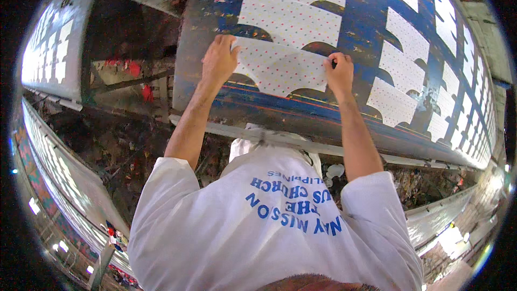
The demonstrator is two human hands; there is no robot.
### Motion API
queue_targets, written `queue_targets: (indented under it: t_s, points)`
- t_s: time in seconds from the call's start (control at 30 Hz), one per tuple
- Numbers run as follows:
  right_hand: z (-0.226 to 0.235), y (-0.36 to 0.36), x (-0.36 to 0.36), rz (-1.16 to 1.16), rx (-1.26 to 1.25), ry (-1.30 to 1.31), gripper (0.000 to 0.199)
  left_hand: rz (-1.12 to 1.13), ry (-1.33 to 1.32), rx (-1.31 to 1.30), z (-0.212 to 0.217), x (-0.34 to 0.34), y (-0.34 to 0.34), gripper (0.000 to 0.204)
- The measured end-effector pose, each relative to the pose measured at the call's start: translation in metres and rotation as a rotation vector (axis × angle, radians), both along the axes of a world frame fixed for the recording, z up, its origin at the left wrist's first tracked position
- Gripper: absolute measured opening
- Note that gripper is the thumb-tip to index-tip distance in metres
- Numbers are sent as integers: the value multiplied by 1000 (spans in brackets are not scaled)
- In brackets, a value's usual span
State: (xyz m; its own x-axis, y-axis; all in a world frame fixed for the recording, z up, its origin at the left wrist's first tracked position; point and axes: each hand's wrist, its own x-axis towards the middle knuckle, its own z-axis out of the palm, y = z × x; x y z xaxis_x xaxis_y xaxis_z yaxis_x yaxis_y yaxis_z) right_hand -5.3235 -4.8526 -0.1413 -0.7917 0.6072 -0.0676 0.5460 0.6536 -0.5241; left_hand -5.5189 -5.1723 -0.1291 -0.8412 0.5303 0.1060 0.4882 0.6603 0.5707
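A white fabric piece (280, 67) with small red dots and scalloped cut-outs lies on a long blue, paint-stained table (215, 27). My left hand (219, 59) presses down on the piece's left edge with the fingers curled over it. On its right corner, my right hand (339, 73) pinches the fabric between fingers and thumb. Both forearms reach up from my white printed shirt (269, 226) at the bottom.
More dotted white pieces (293, 19) lie in rows along the table, running off to the right (409, 75). A second table with white pieces (51, 48) stands at the left across a dark, littered aisle (124, 140). A pale rail (301, 143) edges the table.
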Motion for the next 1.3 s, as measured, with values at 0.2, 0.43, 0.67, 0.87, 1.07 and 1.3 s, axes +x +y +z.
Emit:
queue_targets:
  t_s: [0.2, 0.43, 0.67, 0.87, 1.07, 1.3]
  points:
    - [-5, -14, 9, 10, 100, 17, 14, 81, 9, -33, -20, -10, 21, 15]
    - [4, -40, 7, 160, -27, 216, 13, 9, -47, -65, -11, -3, 23, 6]
    - [45, -30, 7, -49, -302, 360, 21, 144, -609, 493, 60, 11, 30, 17]
    - [42, 32, -33, -174, -150, 317, 23, 106, -274, 253, 37, -64, 62, 19]
    - [5, 75, -97, -138, -61, 247, 27, -15, 16, 55, -10, -132, 92, 20]
    - [-10, 82, -112, -140, -14, 88, 24, -11, -52, -12, -33, -147, 98, 18]
